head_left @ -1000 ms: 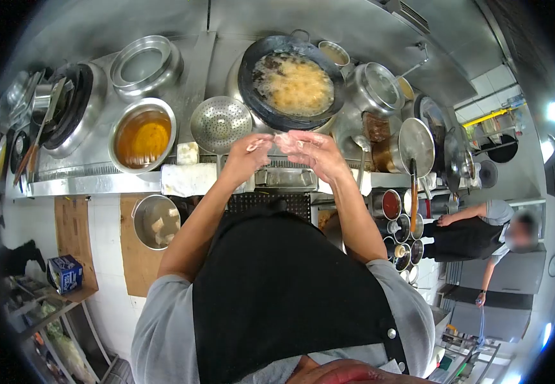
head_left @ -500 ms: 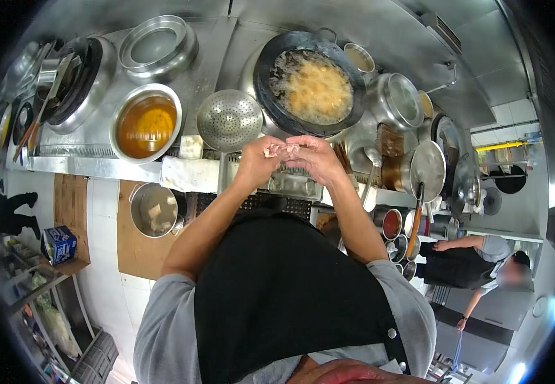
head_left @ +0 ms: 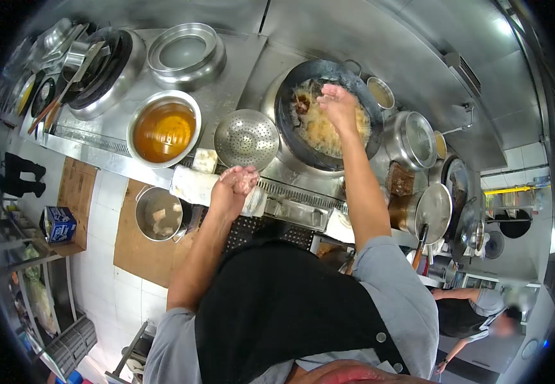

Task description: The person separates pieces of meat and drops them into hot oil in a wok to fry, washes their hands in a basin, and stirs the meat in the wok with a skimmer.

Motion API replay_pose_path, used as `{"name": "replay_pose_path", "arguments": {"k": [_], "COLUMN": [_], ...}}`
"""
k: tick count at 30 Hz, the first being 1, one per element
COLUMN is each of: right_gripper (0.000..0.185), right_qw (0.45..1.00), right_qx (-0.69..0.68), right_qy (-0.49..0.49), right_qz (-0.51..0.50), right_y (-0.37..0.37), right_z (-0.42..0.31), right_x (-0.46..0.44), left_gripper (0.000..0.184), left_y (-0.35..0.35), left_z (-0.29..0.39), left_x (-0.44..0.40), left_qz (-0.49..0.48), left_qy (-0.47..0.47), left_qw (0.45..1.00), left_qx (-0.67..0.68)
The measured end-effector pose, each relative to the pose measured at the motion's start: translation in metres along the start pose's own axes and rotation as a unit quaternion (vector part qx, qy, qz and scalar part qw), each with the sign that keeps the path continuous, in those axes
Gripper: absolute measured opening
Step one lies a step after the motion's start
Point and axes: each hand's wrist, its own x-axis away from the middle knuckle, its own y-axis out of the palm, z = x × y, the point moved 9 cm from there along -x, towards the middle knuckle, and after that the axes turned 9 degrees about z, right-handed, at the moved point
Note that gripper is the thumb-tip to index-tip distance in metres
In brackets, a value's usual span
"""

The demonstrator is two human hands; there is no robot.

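Over the black wok (head_left: 285, 121) of bubbling oil, my right hand (head_left: 338, 104) is raised with its fingers loosely bent and a little apart; nothing shows in it. Yellowish foam (head_left: 321, 131) covers much of the oil, with a dark brown patch at its upper left. My left hand (head_left: 234, 185), palm up, is curled around something pinkish that I cannot make out. It is just below the perforated ladle (head_left: 246, 139) and beside a folded white cloth (head_left: 194, 184).
A bowl of orange-brown oil (head_left: 165, 134) and a lidded steel pot (head_left: 186, 57) stand left. Right of the wok are a steel pot (head_left: 412, 141) and a strainer (head_left: 433, 213). A pot with pale chunks (head_left: 159, 214) sits lower left. Another person (head_left: 466, 313) stands lower right.
My hands, together before, have parted. The right has moved up over the wok, the left down and to the left. A dark patch now shows in the foam. The view has shifted.
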Motion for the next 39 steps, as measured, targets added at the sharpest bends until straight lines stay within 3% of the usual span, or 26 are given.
{"name": "replay_pose_path", "arguments": {"k": [1, 2, 4, 5, 6, 7, 11, 13, 14, 17, 20, 21, 22, 24, 26, 28, 30, 32, 34, 36, 39], "right_gripper": [0.022, 0.024, 0.027, 0.029, 0.029, 0.032, 0.026, 0.021, 0.021, 0.022, 0.026, 0.028, 0.028, 0.027, 0.026, 0.024, 0.019, 0.012, 0.012, 0.017, 0.021], "right_qw": [0.999, 0.997, 0.976, 0.951, 0.941, 0.941, 0.937, 0.977, 0.978, 0.997, 0.996, 0.987, 0.988, 0.979, 0.974, 0.975, 0.974, 0.992, 0.995, 0.996, 0.989], "right_qx": [0.015, 0.031, 0.084, 0.156, 0.17, 0.156, 0.198, 0.15, 0.152, 0.067, 0.038, 0.116, 0.117, 0.164, 0.201, 0.188, 0.194, 0.117, 0.081, -0.041, -0.071], "right_qy": [-0.046, -0.046, -0.058, -0.14, -0.131, -0.198, -0.265, -0.129, -0.129, 0.003, -0.057, -0.098, -0.095, -0.087, -0.073, -0.107, -0.103, 0.025, 0.044, 0.068, 0.103], "right_qz": [0.005, -0.053, -0.191, -0.229, -0.261, -0.225, -0.113, -0.075, -0.064, -0.043, -0.051, -0.049, -0.041, -0.083, -0.074, -0.056, -0.049, -0.041, -0.046, -0.048, -0.076], "right_y": [0.003, 0.016, 0.053, 0.071, 0.084, 0.089, 0.075, 0.053, 0.045, 0.024, 0.023, 0.021, 0.016, 0.015, 0.0, -0.009, -0.02, -0.031, -0.036, -0.037, -0.032], "right_z": [-0.033, -0.038, -0.046, -0.07, -0.098, -0.089, -0.103, -0.087, -0.089, -0.091, -0.095, -0.118, -0.117, -0.11, -0.09, -0.095, -0.099, -0.089, -0.086, -0.094, -0.1], "right_x": [0.031, 0.063, 0.143, 0.19, 0.229, 0.246, 0.269, 0.267, 0.271, 0.282, 0.289, 0.299, 0.302, 0.301, 0.292, 0.288, 0.288, 0.289, 0.29, 0.292, 0.289], "left_gripper": [0.004, 0.005, 0.015, 0.018, 0.022, 0.022, 0.027, 0.028, 0.028, 0.03, 0.039, 0.056, 0.056, 0.07, 0.062, 0.054, 0.049, 0.04, 0.035, 0.03, 0.02], "left_y": [0.01, 0.016, 0.031, 0.041, 0.055, 0.065, 0.096, 0.095, 0.097, 0.094, 0.103, 0.114, 0.112, 0.116, 0.118, 0.121, 0.112, 0.107, 0.096, 0.087, 0.092], "left_z": [0.007, 0.016, 0.025, 0.031, 0.036, 0.038, 0.033, 0.031, 0.026, 0.017, 0.003, 0.002, -0.002, -0.017, -0.021, -0.025, -0.03, -0.024, -0.022, -0.018, -0.016], "left_x": [0.006, 0.009, 0.009, 0.011, 0.018, 0.028, 0.055, 0.052, 0.051, 0.045, 0.064, 0.079, 0.078, 0.084, 0.095, 0.103, 0.085, 0.074, 0.055, 0.043, 0.051], "left_qz": [-0.004, -0.007, -0.079, -0.105, -0.135, -0.142, -0.204, -0.219, -0.227, -0.195, -0.225, -0.239, -0.243, -0.347, -0.328, -0.373, -0.343, -0.293, -0.276, -0.257, -0.265], "left_qy": [0.006, 0.015, 0.017, 0.028, 0.035, 0.031, 0.008, 0.005, 0.0, -0.013, -0.06, -0.101, -0.107, -0.124, -0.137, -0.104, -0.091, -0.054, -0.05, -0.046, -0.092], "left_qw": [0.999, 0.997, 0.994, 0.993, 0.99, 0.989, 0.977, 0.971, 0.969, 0.98, 0.961, 0.957, 0.955, 0.909, 0.916, 0.878, 0.892, 0.912, 0.922, 0.931, 0.943], "left_qx": [0.036, 0.071, 0.069, 0.041, 0.011, 0.007, -0.055, -0.093, -0.097, -0.045, -0.152, -0.128, -0.132, -0.194, -0.187, -0.28, -0.28, -0.282, -0.268, -0.256, -0.177]}}
